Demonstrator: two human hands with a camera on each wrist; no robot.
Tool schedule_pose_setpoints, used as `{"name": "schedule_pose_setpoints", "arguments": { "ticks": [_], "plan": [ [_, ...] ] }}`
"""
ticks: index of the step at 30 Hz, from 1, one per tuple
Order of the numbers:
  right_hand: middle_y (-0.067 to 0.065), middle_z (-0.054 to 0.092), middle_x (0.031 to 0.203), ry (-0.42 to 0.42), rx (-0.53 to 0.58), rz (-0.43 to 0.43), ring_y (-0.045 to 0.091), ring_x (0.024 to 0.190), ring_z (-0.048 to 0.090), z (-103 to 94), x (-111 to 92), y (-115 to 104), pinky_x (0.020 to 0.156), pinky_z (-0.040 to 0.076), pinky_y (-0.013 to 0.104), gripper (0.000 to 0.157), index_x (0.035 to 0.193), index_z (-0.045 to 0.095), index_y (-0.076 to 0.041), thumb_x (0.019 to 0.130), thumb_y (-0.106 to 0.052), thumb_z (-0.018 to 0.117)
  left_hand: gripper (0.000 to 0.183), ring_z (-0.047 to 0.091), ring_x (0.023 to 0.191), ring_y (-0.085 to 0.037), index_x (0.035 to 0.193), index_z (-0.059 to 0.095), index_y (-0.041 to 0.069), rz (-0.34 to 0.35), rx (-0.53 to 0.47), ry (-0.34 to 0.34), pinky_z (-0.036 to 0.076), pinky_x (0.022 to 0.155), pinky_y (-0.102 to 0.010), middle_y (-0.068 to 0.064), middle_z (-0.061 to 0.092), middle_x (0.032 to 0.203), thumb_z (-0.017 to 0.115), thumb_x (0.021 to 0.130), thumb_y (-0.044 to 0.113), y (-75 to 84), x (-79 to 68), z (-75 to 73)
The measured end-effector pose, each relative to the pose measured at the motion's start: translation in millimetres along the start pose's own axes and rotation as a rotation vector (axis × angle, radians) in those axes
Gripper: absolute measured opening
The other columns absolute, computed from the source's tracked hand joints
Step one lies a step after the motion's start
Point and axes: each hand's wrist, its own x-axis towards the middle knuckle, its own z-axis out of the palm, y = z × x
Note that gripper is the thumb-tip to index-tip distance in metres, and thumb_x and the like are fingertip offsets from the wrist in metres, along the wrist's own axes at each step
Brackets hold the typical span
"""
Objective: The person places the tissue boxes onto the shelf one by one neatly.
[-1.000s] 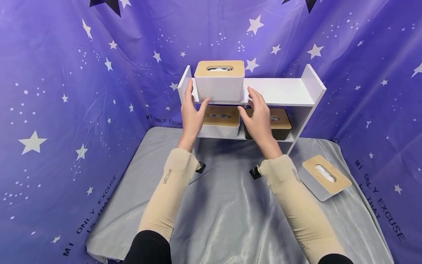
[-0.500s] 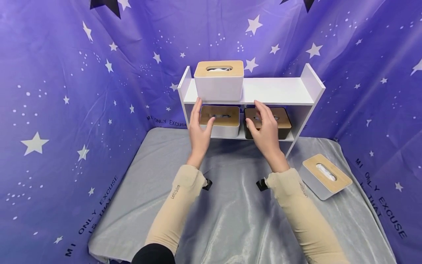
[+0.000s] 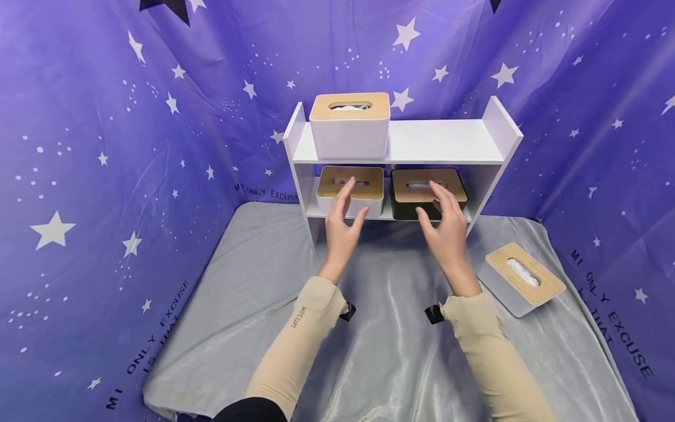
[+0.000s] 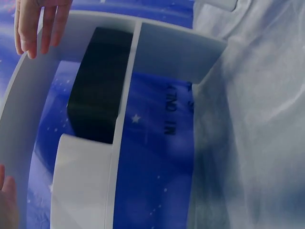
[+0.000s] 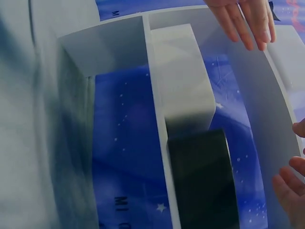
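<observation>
My left hand (image 3: 343, 231) hovers in front of the lower shelf, thumb and fingers apart, holding nothing. Nearest to it is a white tissue box (image 3: 371, 206) with a wooden lid, on the left of that shelf. My right hand (image 3: 447, 234), also holding nothing, is in front of a black tissue box (image 3: 403, 212) with a wooden lid, beside the white one. A taller-looking white tissue box (image 3: 350, 139) stands on the left of the top shelf. Both wrist views show the lower boxes, the black one (image 4: 102, 81) and the white one (image 5: 183, 71), with the hands apart from them.
The white two-tier shelf (image 3: 448, 143) stands at the back of a surface covered in grey cloth (image 3: 253, 281). To its right, a grey tissue box (image 3: 511, 293) with a wooden lid sits at an angle. A purple star-patterned curtain (image 3: 158, 176) surrounds the area.
Both hands have drawn back from beside the top white tissue box, down and to the right. The top box stays where it was on the shelf.
</observation>
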Motion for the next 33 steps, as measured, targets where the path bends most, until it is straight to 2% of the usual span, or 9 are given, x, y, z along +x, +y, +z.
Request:
{"name": "schedule_pose_setpoints", "arguments": {
  "ticks": [2, 8, 9, 12, 14, 16, 22, 29, 33],
  "plan": [
    [0.018, 0.058, 0.139, 0.012, -0.009, 0.004, 0.034, 0.127, 0.057, -3.5, -3.0, 3.6, 0.104, 0.050, 0.047, 0.050, 0.138, 0.057, -0.002, 0.090, 0.000, 0.069, 0.058, 0.050, 0.137, -0.032, 0.141, 0.051, -0.005, 0.008, 0.001, -0.027, 0.041, 0.116, -0.029, -0.019, 0.052, 0.147, 0.070, 0.087, -0.008, 2.7, -2.0, 5.5],
    [0.019, 0.061, 0.136, 0.033, -0.049, 0.010, 0.034, 0.123, 0.059, -14.4, -13.0, 14.8, 0.102, 0.051, 0.044, 0.052, 0.137, 0.058, -0.002, 0.087, 0.002, 0.072, 0.046, 0.055, 0.132, -0.036, 0.130, 0.057, -0.012, 0.053, 0.003, -0.115, 0.046, 0.112, -0.034, -0.026, 0.058, 0.139, 0.070, 0.086, -0.007, 30.1, -8.1, 16.5],
    [0.019, 0.061, 0.136, 0.033, -0.053, 0.013, 0.034, 0.123, 0.059, -16.4, -14.9, 17.2, 0.103, 0.050, 0.041, 0.053, 0.137, 0.058, -0.002, 0.087, 0.002, 0.072, 0.044, 0.057, 0.131, -0.033, 0.129, 0.059, -0.011, 0.061, -0.002, -0.127, 0.047, 0.111, -0.033, -0.024, 0.059, 0.138, 0.071, 0.087, -0.006, 28.9, -9.6, 19.1],
    [0.021, 0.059, 0.137, 0.025, -0.063, 0.032, 0.035, 0.123, 0.058, -23.0, -21.3, 24.5, 0.107, 0.046, 0.021, 0.055, 0.139, 0.056, 0.000, 0.086, 0.002, 0.072, 0.043, 0.058, 0.132, -0.027, 0.129, 0.061, -0.007, 0.061, -0.028, -0.164, 0.047, 0.110, -0.030, -0.019, 0.061, 0.138, 0.072, 0.087, -0.002, 19.4, -14.4, 28.2],
    [0.022, 0.059, 0.137, 0.025, -0.065, 0.048, 0.036, 0.123, 0.058, -28.2, -25.8, 29.4, 0.104, 0.040, 0.008, 0.055, 0.139, 0.055, 0.001, 0.086, 0.002, 0.072, 0.045, 0.058, 0.132, -0.023, 0.131, 0.062, -0.003, 0.057, -0.040, -0.196, 0.047, 0.110, -0.028, -0.016, 0.061, 0.139, 0.073, 0.089, 0.003, 9.2, -18.2, 34.7],
    [0.023, 0.058, 0.137, 0.027, -0.072, 0.065, 0.036, 0.123, 0.058, -33.4, -30.7, 34.7, 0.102, 0.035, 0.001, 0.055, 0.139, 0.055, 0.001, 0.087, 0.001, 0.072, 0.046, 0.058, 0.132, -0.020, 0.133, 0.062, 0.002, 0.052, -0.025, -0.236, 0.047, 0.110, -0.026, -0.013, 0.062, 0.139, 0.073, 0.090, 0.008, 3.9, -22.1, 39.7],
    [0.024, 0.059, 0.135, 0.056, -0.111, 0.097, 0.038, 0.121, 0.058, -49.2, -44.5, 51.8, 0.101, 0.035, 0.000, 0.055, 0.138, 0.056, 0.001, 0.086, 0.001, 0.073, 0.046, 0.062, 0.127, -0.017, 0.134, 0.062, 0.007, 0.036, 0.024, -0.339, 0.047, 0.108, -0.023, -0.008, 0.063, 0.138, 0.074, 0.090, 0.014, -2.2, -34.5, 50.6],
    [0.029, 0.060, 0.129, 0.089, -0.180, 0.144, 0.043, 0.116, 0.057, -75.8, -59.4, 75.7, 0.097, 0.033, 0.000, 0.055, 0.135, 0.056, 0.005, 0.083, 0.003, 0.074, 0.047, 0.065, 0.120, -0.018, 0.133, 0.063, 0.008, 0.012, 0.076, -0.392, 0.049, 0.106, -0.022, -0.006, 0.067, 0.133, 0.075, 0.089, 0.017, -7.8, -49.0, 56.9],
    [0.028, 0.059, 0.132, 0.105, -0.240, 0.220, 0.046, 0.115, 0.057, -96.0, -67.8, 86.8, 0.093, 0.030, -0.001, 0.058, 0.138, 0.056, 0.001, 0.083, 0.001, 0.075, 0.046, 0.066, 0.119, -0.019, 0.133, 0.064, 0.008, 0.003, 0.077, -0.407, 0.052, 0.104, -0.024, -0.008, 0.069, 0.130, 0.076, 0.089, 0.017, -11.1, -56.2, 57.7]
  ]
}}
